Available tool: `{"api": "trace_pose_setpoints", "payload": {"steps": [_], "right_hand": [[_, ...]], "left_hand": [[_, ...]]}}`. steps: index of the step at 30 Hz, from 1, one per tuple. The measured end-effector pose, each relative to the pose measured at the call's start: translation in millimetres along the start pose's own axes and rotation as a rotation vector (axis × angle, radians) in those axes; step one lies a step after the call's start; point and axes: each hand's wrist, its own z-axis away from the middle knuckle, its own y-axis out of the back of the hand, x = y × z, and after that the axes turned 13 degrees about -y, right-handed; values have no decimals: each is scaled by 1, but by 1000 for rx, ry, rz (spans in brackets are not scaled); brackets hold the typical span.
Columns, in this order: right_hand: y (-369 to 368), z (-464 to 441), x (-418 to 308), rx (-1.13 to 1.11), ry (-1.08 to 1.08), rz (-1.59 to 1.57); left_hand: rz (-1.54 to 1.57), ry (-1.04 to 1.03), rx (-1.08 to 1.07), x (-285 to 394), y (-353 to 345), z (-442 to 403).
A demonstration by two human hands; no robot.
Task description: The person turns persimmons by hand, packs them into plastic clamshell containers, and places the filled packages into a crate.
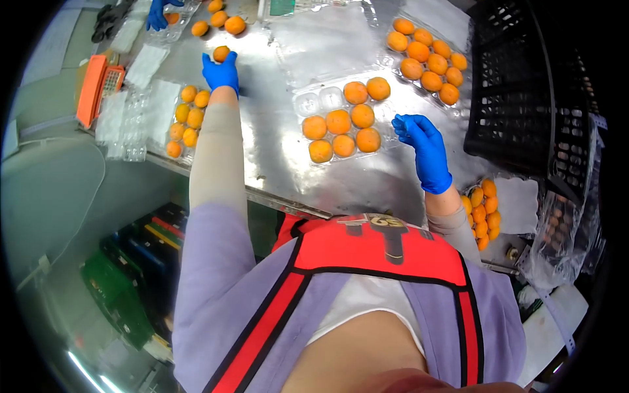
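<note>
The smooth, round orange (221,54) could roll away across the slick metal table (268,154) if the left hand (223,71), half-curled around it, grips loosely, which I cannot tell; the right hand (424,150), fingertips bunched, without fruit, could nudge the thin, dimpled plastic tray (331,98) beside it

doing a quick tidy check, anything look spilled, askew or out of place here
Nothing looks spilled or damaged. The loose oranges beyond the left hand stand out slightly, lying on the table outside any tray, and the middle tray has two empty cups.
</note>
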Motion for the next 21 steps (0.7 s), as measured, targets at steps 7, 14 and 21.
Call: {"api": "trace_pose_setpoints", "payload": {"steps": [7, 14, 21], "right_hand": [[-1, -7, 19, 45, 276, 632], [-13, -13, 32, 173, 715, 1181], [-8, -19, 42, 174, 760, 1100]], "left_hand": [[93, -315, -262, 82, 14, 142], [165, -491, -592, 116, 49, 238], [210, -549, -632, 126, 56, 256]]}}
